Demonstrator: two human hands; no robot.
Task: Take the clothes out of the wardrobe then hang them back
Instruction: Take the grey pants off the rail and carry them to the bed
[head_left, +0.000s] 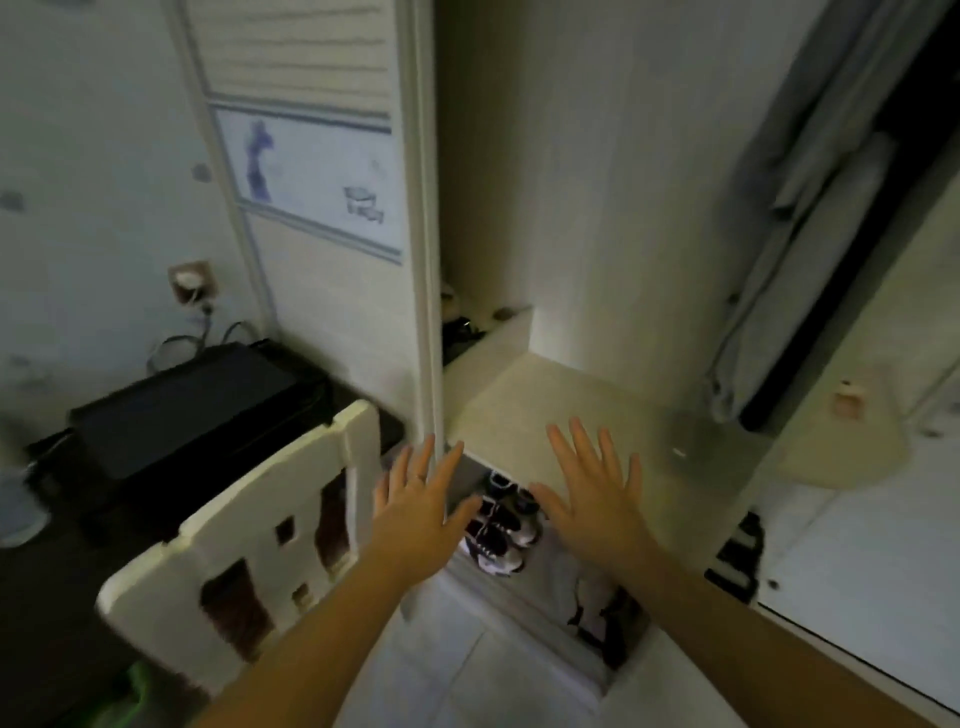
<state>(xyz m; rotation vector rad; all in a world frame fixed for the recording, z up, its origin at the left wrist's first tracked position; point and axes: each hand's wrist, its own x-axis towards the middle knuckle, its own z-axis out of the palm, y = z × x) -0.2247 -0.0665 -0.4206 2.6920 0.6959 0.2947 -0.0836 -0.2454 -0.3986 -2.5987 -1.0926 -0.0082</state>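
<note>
pale wardrobe (597, 208) open w/ grey-blue clothes (810, 234) hanging at right; l hand (421, 501) & r hand (592, 491) both splayed, holding nothing.

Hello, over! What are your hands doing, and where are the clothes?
Both open, empty: left hand, right hand. Untouched clothes hang at right in wardrobe. Close beside left hand: white chair.

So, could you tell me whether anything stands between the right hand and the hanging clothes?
Nothing visible does. The right hand is open near the shelf edge, and the grey clothes hang up and to its right in the open wardrobe, with only bare space between them.
</note>
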